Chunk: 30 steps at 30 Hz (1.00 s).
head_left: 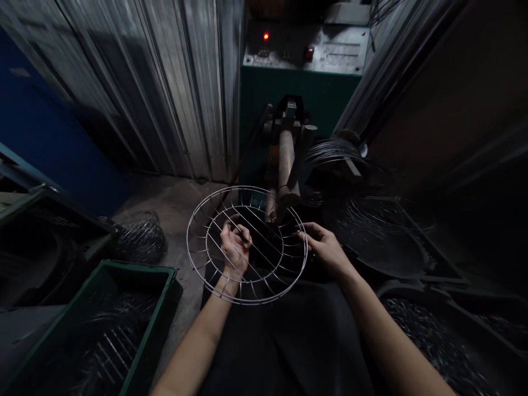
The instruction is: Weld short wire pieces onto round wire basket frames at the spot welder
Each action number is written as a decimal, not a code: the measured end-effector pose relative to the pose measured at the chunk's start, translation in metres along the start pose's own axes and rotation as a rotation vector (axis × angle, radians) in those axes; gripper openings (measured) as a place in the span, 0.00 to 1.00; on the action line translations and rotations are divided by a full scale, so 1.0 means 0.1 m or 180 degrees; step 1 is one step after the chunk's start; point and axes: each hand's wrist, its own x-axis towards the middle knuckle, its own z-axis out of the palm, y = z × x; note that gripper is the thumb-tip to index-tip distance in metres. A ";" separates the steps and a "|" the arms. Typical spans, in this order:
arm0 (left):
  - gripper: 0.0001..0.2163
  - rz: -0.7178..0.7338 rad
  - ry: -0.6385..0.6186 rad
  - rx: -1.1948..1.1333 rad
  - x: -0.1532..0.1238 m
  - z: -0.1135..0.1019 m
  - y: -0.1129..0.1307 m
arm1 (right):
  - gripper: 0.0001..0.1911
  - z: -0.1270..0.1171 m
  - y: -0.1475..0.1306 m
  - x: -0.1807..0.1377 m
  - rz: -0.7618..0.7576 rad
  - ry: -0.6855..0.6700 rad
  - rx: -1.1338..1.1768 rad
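We hold the round wire frame (251, 281) roughly level above the lap, directly below and in front of the end of the cylindrical machine arm (286, 157). The frame consists of an outer ring (187, 236), a smaller inner ring, short radial spokes and straight crossbars (264, 229).

Left hand (235, 246): positioned within the outline of the inner ring, palm up, with the fingers curled and partly closed. Wires cross in front of it; we cannot tell whether it grips a crossbar. The left forearm passes beneath the near rim.

Right hand (319, 241): nearly closed, thumb and fingers brought together on the right edge of the frame. We cannot tell whether ring or spoke lies between the fingertips.

Behind the arm, we note a green machine housing (305, 91) whose panel (289, 63) carries a lit red indicator (266, 36) and a red switch (308, 53). A wire coil (336, 151) lies right of the arm. At left, a green crate (138, 266) contains wire parts (113, 355).
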 end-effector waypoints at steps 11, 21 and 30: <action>0.15 0.0108 0.0040 -0.0060 0.12 -0.02 -0.02 | 0.22 0.11 0.00 0.15 -0.0124 0.0012 0.0132; 0.11 0.0047 0.0225 -0.0102 0.10 0.01 -0.02 | 0.22 0.06 0.05 0.06 -0.0191 0.0125 -0.0003; 0.11 0.0120 0.0303 -0.0085 0.16 -0.01 -0.03 | 0.21 0.21 0.02 0.22 -0.0147 0.0079 0.0345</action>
